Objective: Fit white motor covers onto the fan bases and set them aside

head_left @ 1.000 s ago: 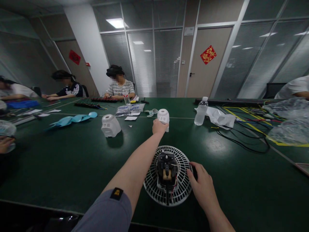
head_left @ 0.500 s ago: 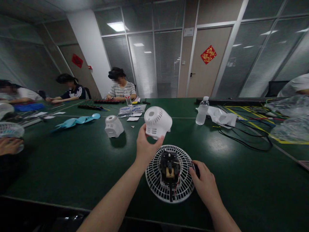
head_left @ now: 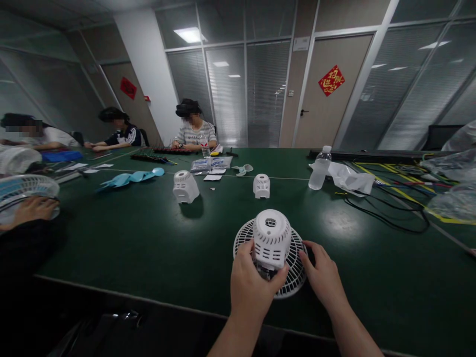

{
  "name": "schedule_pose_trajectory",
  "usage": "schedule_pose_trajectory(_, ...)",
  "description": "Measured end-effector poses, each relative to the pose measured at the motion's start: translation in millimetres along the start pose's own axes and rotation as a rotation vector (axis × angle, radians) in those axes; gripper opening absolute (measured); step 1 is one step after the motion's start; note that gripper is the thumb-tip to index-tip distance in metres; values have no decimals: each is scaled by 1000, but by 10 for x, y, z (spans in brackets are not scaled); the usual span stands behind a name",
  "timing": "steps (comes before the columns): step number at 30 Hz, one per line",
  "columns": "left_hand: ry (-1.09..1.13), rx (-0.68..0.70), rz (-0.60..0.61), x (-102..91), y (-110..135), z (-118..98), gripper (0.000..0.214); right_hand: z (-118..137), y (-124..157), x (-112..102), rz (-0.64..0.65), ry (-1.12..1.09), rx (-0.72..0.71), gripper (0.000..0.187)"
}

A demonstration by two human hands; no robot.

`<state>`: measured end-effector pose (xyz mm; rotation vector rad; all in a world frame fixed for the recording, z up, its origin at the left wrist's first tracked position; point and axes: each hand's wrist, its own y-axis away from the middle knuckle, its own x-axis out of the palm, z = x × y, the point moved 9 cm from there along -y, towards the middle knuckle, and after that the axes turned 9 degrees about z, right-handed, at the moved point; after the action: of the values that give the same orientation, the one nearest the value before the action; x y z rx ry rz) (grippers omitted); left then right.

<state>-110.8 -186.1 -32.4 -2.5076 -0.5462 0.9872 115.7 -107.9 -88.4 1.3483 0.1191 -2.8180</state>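
Observation:
My left hand [head_left: 256, 282] grips a white plastic fan motor cover [head_left: 272, 238] by its lower sides. The cover sits over the middle of a round white fan grille [head_left: 242, 237] lying on the table, and hides nearly all of the dark motor [head_left: 265, 271] there. Whether the cover is fully seated I cannot tell. At the grille's right rim, my right hand [head_left: 323, 270] has its thumb and fingers closed on the edge. Farther back stand two similar white motor covers, a left cover [head_left: 186, 187] and a smaller-looking right cover [head_left: 262, 186].
On the green table [head_left: 148, 233] are a plastic bottle [head_left: 320, 168], a crumpled white bag [head_left: 349, 178], black cables [head_left: 386, 218], blue fan blades [head_left: 130, 178] and plastic packets [head_left: 211, 164]. At left, a co-worker's hand [head_left: 36, 208] rests on another grille [head_left: 52, 186]. Other people sit behind.
My left hand has brought the motor cover down and toward me, from above the grille's far side to over the motor. My right hand stays at the rim. The view has shifted slightly.

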Motion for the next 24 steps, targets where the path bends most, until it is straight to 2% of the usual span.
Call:
schedule_pose_trajectory(4, -50, 8, -3, 122, 77, 58, 71, 13, 10, -2, -1, -1, -4, 44)
schedule_pose_trajectory(8, -59, -3, 23, 158, 43, 100, 69, 90, 61, -47, -48, 28, -52, 41)
schedule_pose_trajectory(11, -45, -29, 53, 149, -6, 96, 68, 195, 128, -93, -117, 15, -164, 39)
schedule_pose_trajectory(15, -6, -71, 118, 151, -21, 44, 65, 335, 224, -77, -153, -96, -384, 42)
schedule_pose_trajectory(19, 8, -86, 188, 154, -16, 80, 65, 456, 290, 27, -69, -182, -532, 55)
schedule_pose_trajectory(22, 58, -69, 257, 146, -93, 238, 66, 531, 304, 110, 19, -201, -561, 67)
schedule_pose_trajectory(24, 152, 3, 286, 117, -207, 330, 75, 564, 298, 134, 48, -205, -562, 74)
